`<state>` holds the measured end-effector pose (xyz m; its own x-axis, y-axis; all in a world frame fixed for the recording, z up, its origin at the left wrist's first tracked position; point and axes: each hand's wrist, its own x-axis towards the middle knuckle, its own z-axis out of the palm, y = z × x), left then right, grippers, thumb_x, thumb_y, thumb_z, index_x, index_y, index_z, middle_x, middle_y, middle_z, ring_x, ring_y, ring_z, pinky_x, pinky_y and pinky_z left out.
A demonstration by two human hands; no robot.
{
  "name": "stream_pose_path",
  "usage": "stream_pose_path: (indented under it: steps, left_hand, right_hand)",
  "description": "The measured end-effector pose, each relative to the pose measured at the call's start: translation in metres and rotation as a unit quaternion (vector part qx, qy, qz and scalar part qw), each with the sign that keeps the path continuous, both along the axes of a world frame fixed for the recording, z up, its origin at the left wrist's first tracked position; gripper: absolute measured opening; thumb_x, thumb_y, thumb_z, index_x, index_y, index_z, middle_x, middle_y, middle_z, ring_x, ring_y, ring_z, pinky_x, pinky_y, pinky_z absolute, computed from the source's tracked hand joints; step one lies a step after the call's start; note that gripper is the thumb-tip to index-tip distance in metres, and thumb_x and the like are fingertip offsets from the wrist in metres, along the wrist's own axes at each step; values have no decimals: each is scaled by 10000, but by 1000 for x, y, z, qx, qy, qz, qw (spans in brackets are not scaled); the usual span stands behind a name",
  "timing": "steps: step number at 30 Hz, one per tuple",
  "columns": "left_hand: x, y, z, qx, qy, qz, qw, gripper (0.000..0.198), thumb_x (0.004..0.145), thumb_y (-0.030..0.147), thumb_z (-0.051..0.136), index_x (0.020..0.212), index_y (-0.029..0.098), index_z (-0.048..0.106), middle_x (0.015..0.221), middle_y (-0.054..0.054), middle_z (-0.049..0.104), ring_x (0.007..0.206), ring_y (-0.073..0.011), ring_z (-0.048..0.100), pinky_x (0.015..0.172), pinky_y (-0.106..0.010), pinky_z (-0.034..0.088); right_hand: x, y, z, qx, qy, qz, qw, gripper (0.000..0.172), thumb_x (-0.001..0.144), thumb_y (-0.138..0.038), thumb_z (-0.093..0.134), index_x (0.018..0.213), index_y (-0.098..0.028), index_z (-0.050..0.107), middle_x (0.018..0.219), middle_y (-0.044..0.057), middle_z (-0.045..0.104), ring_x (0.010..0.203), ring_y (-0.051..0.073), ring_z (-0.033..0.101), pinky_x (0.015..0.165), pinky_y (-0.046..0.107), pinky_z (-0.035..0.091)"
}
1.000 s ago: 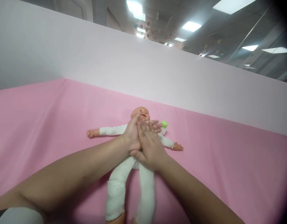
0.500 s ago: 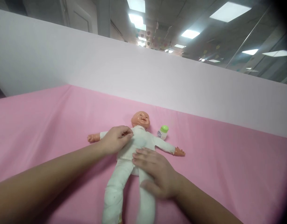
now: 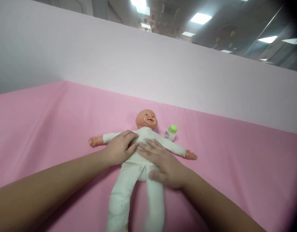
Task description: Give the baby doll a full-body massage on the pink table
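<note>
A baby doll [image 3: 146, 136] in a white suit lies on its back on the pink sheet [image 3: 54, 122], arms spread and legs towards me. My left hand [image 3: 119, 149] rests flat on the doll's chest at its right shoulder, fingers stretched out. My right hand [image 3: 164, 164] lies flat across the doll's belly and hip, fingers spread, its fingertips almost touching my left hand. Neither hand holds anything.
A small white bottle with a green cap [image 3: 171, 132] stands on the sheet just right of the doll's head. A pale pink partition wall [image 3: 148, 67] runs along the far side of the sheet.
Both hands came off the doll's upper chest and face. The left settled at the shoulder. The right slid down to the hip, then back up onto the belly.
</note>
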<state>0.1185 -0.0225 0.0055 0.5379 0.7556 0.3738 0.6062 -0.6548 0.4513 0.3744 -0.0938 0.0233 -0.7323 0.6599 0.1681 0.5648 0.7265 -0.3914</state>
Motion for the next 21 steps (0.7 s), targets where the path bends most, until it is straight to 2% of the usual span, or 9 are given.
stream_pose_path:
  steps: [3, 5, 9, 11, 13, 16, 18, 21]
  left_hand:
    - [1, 1, 1, -4, 8, 1, 1000, 398, 1024, 427, 525, 1323, 189, 635, 1291, -115, 677, 1163, -290, 656, 1022, -466, 526]
    - [1, 1, 2, 0, 11, 0, 1000, 402, 1024, 426, 529, 1328, 187, 637, 1295, -117, 680, 1168, -292, 657, 1027, -469, 528]
    - [0, -11, 7, 24, -9, 0, 1000, 360, 1014, 384, 544, 1280, 175, 668, 1290, -129, 705, 1189, -307, 666, 1035, -479, 534]
    - [2, -26, 13, 40, -40, -56, 997, 335, 1009, 338, 550, 1273, 174, 676, 1294, -126, 720, 1255, -302, 650, 1092, -467, 511]
    - [6, -44, 20, 40, -67, -179, 981, 351, 998, 305, 564, 1310, 185, 669, 1286, -106, 740, 1322, -279, 626, 1197, -451, 432]
    - [12, -64, 31, 2, -50, -341, 939, 415, 968, 350, 617, 1355, 208, 669, 1347, -91, 731, 1352, -277, 623, 1318, -469, 233]
    - [13, -68, 37, -26, -15, -378, 925, 520, 958, 438, 649, 1427, 213, 637, 1463, -103, 662, 1417, -303, 568, 1340, -489, 136]
    - [10, -56, 36, -49, 37, -364, 929, 636, 986, 518, 619, 1559, 256, 526, 1612, -91, 516, 1547, -334, 395, 1334, -553, 56]
  right_hand:
    - [12, 15, -10, 1, 19, -78, 997, 709, 1061, -605, 466, 1679, -350, 230, 1759, 19, 185, 1645, 312, 107, 1316, 639, 63]
    - [16, 21, -17, 1, 43, -126, 991, 638, 1084, -529, 454, 1670, -358, 267, 1758, 9, 197, 1645, 305, 116, 1317, 638, 125]
    - [19, 29, -29, 9, 110, -204, 973, 542, 1075, -292, 424, 1617, -303, 426, 1693, 34, 387, 1590, 261, 326, 1311, 573, 273]
    - [19, 32, -33, 23, 123, -240, 963, 620, 993, -149, 439, 1602, -260, 458, 1646, 61, 466, 1540, 260, 422, 1296, 562, 323]
    - [18, 33, -36, 33, 114, -257, 959, 734, 885, -51, 447, 1597, -228, 468, 1623, 78, 497, 1506, 267, 469, 1284, 557, 352]
    - [14, 32, -40, 47, 103, -264, 958, 828, 782, 1, 445, 1582, -207, 486, 1603, 83, 523, 1480, 266, 495, 1269, 539, 380]
    - [11, 29, -43, 53, 109, -268, 956, 839, 759, 6, 436, 1572, -191, 494, 1595, 91, 531, 1472, 264, 499, 1259, 536, 392]
    - [6, 24, -46, 55, 119, -267, 955, 835, 746, -7, 457, 1566, -161, 493, 1596, 118, 525, 1471, 284, 496, 1241, 560, 406]
